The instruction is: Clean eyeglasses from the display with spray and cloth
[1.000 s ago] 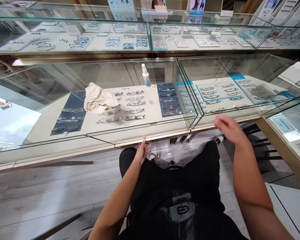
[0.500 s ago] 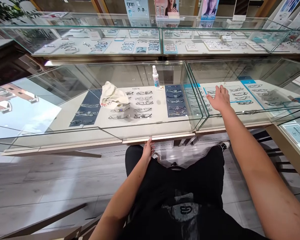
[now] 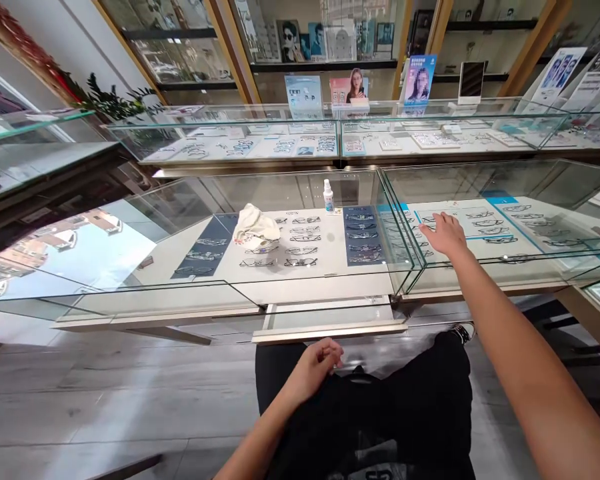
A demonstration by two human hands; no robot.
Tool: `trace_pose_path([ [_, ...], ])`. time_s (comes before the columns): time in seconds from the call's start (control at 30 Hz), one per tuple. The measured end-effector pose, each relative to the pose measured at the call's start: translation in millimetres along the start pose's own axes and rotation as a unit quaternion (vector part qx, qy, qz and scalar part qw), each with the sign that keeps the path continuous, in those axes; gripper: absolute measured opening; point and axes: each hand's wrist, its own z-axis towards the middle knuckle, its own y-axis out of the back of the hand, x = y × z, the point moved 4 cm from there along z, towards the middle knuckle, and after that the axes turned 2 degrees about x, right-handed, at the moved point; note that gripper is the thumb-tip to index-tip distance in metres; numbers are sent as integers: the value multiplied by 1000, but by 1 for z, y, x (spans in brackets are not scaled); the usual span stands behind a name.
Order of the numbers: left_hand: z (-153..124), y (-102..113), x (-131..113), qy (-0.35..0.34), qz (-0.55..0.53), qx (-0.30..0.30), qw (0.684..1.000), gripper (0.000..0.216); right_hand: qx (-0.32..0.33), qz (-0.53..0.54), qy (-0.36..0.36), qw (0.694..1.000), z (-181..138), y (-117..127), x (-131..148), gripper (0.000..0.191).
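My left hand (image 3: 316,368) is just in front of the pulled-out drawer (image 3: 330,331), apart from its front edge and above my thigh. Its fingers are loosely curled in toward the thumb, and nothing shows in them. Resting on the glass top of the right-hand display case (image 3: 490,280), my right hand (image 3: 445,235) lies with fingers spread. Eyeglasses (image 3: 484,225) lie in rows under the glass near it. A crumpled white cloth (image 3: 256,227) and a white spray bottle (image 3: 329,196) are on the left-hand case, over more eyeglasses (image 3: 301,262).
A second row of glass cases (image 3: 260,143) runs behind, with advertising cards (image 3: 349,92) standing on it. Wall shelves (image 3: 325,65) are beyond. A dark counter (image 3: 55,173) stands at the left, with a plant (image 3: 115,99) behind it. Grey plank floor (image 3: 145,393) lies below.
The drawer has come out toward me from under the left-hand case. My left hand has left its edge and moved nearer my body. My right hand stays on the glass; the view has tilted up.
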Motion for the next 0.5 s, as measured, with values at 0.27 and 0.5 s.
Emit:
trace_pose_path([
  [0.27, -38, 4, -143, -253, 579, -96, 769, 33, -15, -12, -2, 1000, -1, 2, 2, 82],
  [0.5, -24, 3, -153, -137, 630, 58, 762, 65, -67, -55, -21, 996, 31, 11, 13, 72],
])
